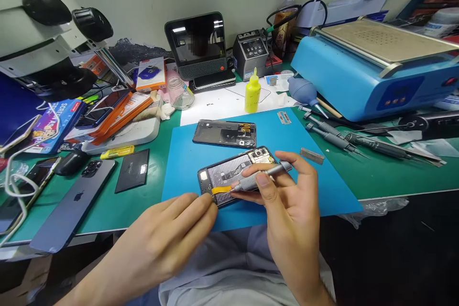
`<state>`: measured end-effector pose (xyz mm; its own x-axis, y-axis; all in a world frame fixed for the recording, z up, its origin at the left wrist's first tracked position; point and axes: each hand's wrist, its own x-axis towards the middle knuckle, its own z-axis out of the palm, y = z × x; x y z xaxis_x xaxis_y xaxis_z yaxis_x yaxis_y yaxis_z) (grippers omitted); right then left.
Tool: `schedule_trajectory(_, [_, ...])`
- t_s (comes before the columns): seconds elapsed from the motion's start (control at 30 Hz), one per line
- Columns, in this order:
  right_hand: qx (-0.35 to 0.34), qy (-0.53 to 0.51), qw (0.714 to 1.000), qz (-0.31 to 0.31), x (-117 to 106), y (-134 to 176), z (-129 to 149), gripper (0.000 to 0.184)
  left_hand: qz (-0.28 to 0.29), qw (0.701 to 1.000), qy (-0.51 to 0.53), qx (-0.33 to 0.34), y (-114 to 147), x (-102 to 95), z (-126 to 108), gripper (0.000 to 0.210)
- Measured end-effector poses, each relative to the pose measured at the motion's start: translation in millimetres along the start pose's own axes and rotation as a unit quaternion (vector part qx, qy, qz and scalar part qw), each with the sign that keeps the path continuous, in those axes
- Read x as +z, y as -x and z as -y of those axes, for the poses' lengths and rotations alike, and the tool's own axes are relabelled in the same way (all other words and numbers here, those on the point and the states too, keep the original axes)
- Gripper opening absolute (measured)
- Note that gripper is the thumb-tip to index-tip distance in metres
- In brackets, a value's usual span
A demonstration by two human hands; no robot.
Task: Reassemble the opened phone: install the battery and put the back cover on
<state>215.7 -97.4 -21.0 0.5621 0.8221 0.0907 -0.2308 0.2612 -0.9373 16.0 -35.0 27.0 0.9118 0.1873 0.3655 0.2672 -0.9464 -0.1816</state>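
Observation:
An opened phone (233,172), its back off, lies tilted on the blue mat with its battery, cameras and an orange flex cable (221,190) exposed. My left hand (175,229) is closed at the phone's lower left corner, its fingertips pressed together there and partly hidden. Between the thumb and fingers of my right hand (290,210) is a grey precision screwdriver (251,180). It slants over the phone, its tip beside the flex cable. Just behind lies a detached phone back cover (224,133) with its inner side up.
The blue mat (186,177) bears a small metal blade (311,155). Several screwdrivers (333,138) and a blue air blower (303,91) lie right, before a blue heating plate machine (373,71). A yellow bottle (253,93) stands behind. Left are a phone (77,203) and a microscope (46,33).

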Motion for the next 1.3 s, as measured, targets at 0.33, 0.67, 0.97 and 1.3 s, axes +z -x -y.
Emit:
schedule_trajectory(0.33, [-0.075, 0.178, 0.981, -0.028, -39, -29, 26, 0.049, -0.016, 1.000, 0.011, -0.021, 9, 15.6, -5, 0.031])
schedule_trajectory(0.67, [-0.333, 0.680, 0.649, 0.078, -76, -79, 36, 0.036, -0.049, 0.998, 0.014, -0.021, 14, 25.3, -2, 0.028])
schedule_trajectory(0.97, [-0.370, 0.713, 0.585, 0.112, -72, -92, 32, 0.035, -0.076, 0.985, 0.116, -0.107, 11, 27.8, -2, 0.017])
schedule_trajectory(1.3, [-0.314, 0.476, 0.724, 0.389, -17, -30, 30, 0.011, -0.103, 0.956, 0.210, -0.178, 31, 38.7, 9, 0.021])
